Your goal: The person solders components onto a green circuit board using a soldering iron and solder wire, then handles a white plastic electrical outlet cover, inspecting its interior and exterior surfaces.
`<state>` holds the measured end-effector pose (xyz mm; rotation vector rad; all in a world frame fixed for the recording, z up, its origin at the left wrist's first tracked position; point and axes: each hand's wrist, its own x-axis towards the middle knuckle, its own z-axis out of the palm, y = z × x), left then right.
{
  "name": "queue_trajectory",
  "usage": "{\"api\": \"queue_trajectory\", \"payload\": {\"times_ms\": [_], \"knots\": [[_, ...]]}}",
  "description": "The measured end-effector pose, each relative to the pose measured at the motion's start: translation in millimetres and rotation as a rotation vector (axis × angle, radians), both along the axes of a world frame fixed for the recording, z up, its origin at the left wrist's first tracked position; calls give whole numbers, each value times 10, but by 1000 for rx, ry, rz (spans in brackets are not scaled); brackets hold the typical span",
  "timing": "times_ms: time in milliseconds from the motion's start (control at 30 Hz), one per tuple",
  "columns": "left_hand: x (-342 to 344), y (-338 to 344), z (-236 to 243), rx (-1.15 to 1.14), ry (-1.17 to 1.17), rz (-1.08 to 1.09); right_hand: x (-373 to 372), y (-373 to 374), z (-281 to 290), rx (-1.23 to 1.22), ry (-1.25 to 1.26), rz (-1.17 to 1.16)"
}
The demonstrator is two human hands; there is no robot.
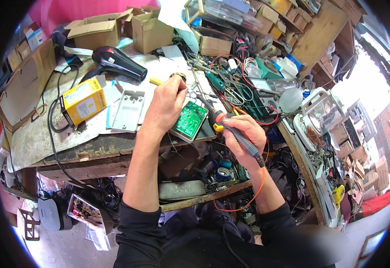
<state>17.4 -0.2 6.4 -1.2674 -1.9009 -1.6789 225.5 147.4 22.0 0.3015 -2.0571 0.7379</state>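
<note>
My right hand (245, 136) is wrapped round a soldering iron (237, 134) with a dark grey handle, an orange band and an orange cord. Its front end points up and left, over the right edge of a green circuit board (189, 119). That board sits in a pale plastic housing on the bench, with thin wires at its top. Just left of the board is my left hand (166, 103), its fingers pinched together; what they hold is too small to make out. A small round dark item (178, 77) lies right beyond those fingertips.
A grey plastic cover (128, 110), a yellow box (84, 102) and a black heat gun or hair dryer (119, 63) lie on the left. Pliers, cables and a green-handled screwdriver (215, 81) crowd the right. Below the bench edge is a cluttered open drawer (206, 201).
</note>
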Motion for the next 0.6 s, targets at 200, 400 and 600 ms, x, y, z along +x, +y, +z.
{"api": "queue_trajectory", "payload": {"times_ms": [200,400,600], "knots": [[8,-1,1,-8,-14,-6,12,4,2,-1,-7,-1],[6,-4,1,-8,-18,3,16,-8,-9,-25,-8,13],[2,8,-9,-7,-20,2,41,3,-5,-30,-12,-9]]}}
